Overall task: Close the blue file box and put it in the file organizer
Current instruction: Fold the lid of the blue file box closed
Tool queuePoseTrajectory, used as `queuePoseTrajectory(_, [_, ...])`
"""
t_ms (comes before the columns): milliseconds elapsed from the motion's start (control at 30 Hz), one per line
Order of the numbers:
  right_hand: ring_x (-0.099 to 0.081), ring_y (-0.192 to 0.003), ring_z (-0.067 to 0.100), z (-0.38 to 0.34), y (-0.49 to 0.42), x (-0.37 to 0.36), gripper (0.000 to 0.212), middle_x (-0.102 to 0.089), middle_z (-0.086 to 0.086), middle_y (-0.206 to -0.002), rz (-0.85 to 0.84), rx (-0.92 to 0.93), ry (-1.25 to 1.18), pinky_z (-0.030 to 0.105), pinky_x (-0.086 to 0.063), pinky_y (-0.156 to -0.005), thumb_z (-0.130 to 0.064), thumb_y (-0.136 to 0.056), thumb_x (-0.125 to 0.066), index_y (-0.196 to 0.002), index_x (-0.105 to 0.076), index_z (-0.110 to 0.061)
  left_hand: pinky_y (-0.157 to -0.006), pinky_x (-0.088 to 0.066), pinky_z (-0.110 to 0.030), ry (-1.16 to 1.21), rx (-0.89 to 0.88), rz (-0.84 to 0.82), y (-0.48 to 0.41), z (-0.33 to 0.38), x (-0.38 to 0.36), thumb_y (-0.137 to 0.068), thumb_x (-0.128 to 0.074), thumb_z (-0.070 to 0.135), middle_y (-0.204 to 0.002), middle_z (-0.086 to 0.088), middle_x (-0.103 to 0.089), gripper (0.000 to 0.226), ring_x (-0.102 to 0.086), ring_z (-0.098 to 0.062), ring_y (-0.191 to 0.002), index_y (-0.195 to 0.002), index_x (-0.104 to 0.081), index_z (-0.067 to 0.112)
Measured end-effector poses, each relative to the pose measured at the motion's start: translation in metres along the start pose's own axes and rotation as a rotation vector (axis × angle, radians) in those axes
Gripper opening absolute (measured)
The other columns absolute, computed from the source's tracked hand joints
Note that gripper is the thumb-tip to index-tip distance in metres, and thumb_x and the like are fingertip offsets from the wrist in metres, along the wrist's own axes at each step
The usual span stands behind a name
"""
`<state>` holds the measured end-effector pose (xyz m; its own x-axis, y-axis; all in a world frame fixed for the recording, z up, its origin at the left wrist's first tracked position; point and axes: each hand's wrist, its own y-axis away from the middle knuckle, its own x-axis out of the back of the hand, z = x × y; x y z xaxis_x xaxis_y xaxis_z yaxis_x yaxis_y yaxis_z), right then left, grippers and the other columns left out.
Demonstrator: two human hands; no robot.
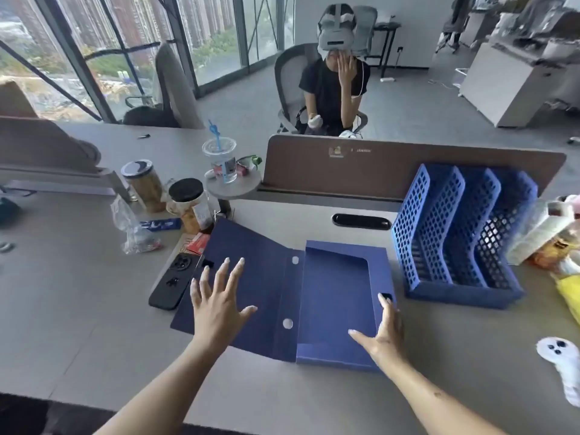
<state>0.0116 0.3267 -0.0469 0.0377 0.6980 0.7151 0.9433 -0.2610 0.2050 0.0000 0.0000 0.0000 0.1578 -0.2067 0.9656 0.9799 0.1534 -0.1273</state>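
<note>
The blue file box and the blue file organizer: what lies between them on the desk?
Nothing: the head view shows bare desk between the blue file box and the blue file organizer.

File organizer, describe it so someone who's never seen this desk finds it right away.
Find the brown divider panel across the desk. Just before its right end stands the file organizer, right of the open blue file box. It alone is blue plastic lattice with upright slots.

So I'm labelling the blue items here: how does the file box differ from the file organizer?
The file box has solid walls; the file organizer is open lattice. The box lies flat and open, its lid spread left; the organizer's dividers stand upright. The box is darker navy. Both are blue and sit on the desk.
</note>
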Motion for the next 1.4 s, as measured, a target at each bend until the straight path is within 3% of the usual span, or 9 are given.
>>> queuePoseTrajectory(133, [0.014,-0.156,0.028,0.004,0.005,0.003,0.129,0.014,-0.005,-0.168,-0.124,-0.127,0.227,0.050,-0.004,-0.124,-0.060,-0.064,-0.082,-0.158,0.003,-0.039,-0.115,-0.008,-0.064,-0.088,0.145,-0.054,0.001,-0.017,0.001,-0.052,-0.085,0.062,-0.166,-0.004,-0.008,0.130,-0.003,-0.047,-0.148,-0.155,-0.007,0.041])
queuePoseTrajectory(233, [0.013,-0.156,0.031,0.005,0.005,0.001,0.137,0.026,-0.005,-0.166,-0.176,-0.180,0.258,0.051,-0.007,-0.124,-0.063,-0.062,-0.082,-0.157,0.012,-0.039,-0.115,-0.011,-0.060,-0.105,0.296,-0.137,-0.001,-0.029,0.004,-0.052,-0.081,0.069,-0.166,-0.008,0.001,0.139,-0.003,-0.046,-0.147,-0.153,0.011,0.041])
queuePoseTrajectory(333, [-0.001,-0.156,0.033,0.006,0.000,0.001,0.141,0.029,-0.005,-0.165,-0.199,-0.194,0.281,0.050,-0.017,-0.123,-0.067,-0.059,-0.081,-0.159,0.013,-0.033,-0.102,-0.031,-0.048,-0.154,0.386,-0.183,-0.003,-0.041,0.011,-0.053,-0.075,0.076,-0.152,-0.009,-0.033,0.141,-0.037,-0.037,-0.130,-0.153,0.015,0.035])
queuePoseTrajectory(700, [-0.009,-0.155,0.034,0.001,-0.002,-0.010,0.142,0.029,-0.005,-0.165,-0.246,-0.173,0.367,0.045,-0.024,-0.122,-0.077,-0.060,-0.072,-0.160,0.013,-0.025,-0.090,-0.032,-0.040,-0.080,0.255,-0.123,-0.007,-0.052,0.045,-0.068,-0.081,0.050,-0.124,0.000,-0.057,0.110,-0.050,-0.025,-0.116,-0.155,-0.019,0.027])
queuePoseTrajectory(900, [0.016,-0.156,0.029,-0.017,-0.008,-0.010,0.131,0.030,-0.004,-0.165,-0.251,-0.104,0.379,0.048,-0.005,-0.125,-0.065,-0.067,-0.077,-0.160,0.008,-0.028,-0.092,-0.047,-0.039,0.330,0.135,-0.258,-0.014,-0.036,0.077,-0.078,-0.077,0.022,-0.121,-0.004,-0.063,0.091,-0.063,-0.024,-0.100,-0.150,-0.026,0.043])
queuePoseTrajectory(1033, [0.007,-0.157,0.023,-0.055,-0.011,-0.004,0.101,0.005,-0.006,-0.170,-0.252,0.124,0.146,0.048,-0.008,-0.123,-0.044,-0.084,-0.073,-0.160,-0.007,-0.034,-0.066,-0.048,-0.013,0.578,0.009,-0.385,-0.018,-0.012,0.093,-0.084,-0.074,0.030,-0.117,0.006,-0.060,0.077,-0.065,-0.004,-0.089,-0.146,-0.032,0.048])
queuePoseTrajectory(1200, [-0.034,-0.148,0.006,-0.109,-0.003,0.013,0.061,-0.041,-0.019,-0.152,-0.353,0.263,-0.362,0.021,-0.029,-0.112,-0.028,-0.097,-0.061,-0.150,-0.036,-0.044,-0.097,-0.053,-0.036,0.787,-0.100,-0.488,-0.020,0.024,0.082,-0.081,-0.061,0.064,-0.130,0.018,-0.061,0.064,-0.068,-0.002,-0.104,-0.140,-0.038,0.058])
queuePoseTrajectory(1300, [-0.049,-0.131,-0.006,-0.127,0.004,0.026,0.050,-0.057,-0.017,-0.136,-0.361,0.273,-0.423,0.004,-0.038,-0.094,-0.031,-0.100,-0.055,-0.145,-0.042,-0.048,-0.102,-0.049,-0.036,0.835,-0.124,-0.456,-0.019,0.050,0.064,-0.090,-0.060,0.049,-0.133,0.016,-0.060,0.049,-0.067,-0.002,-0.106,-0.135,-0.044,0.060])
queuePoseTrajectory(1400, [-0.067,-0.103,0.006,-0.129,0.011,0.034,0.042,-0.072,-0.001,-0.111,-0.273,0.270,-0.392,0.020,-0.052,-0.083,-0.038,-0.101,-0.050,-0.140,-0.045,-0.052,-0.095,-0.050,-0.028,0.771,-0.173,-0.417,-0.016,0.071,0.042,-0.092,-0.064,0.036,-0.130,0.020,-0.055,0.055,-0.064,-0.005,-0.108,-0.133,-0.041,0.064])
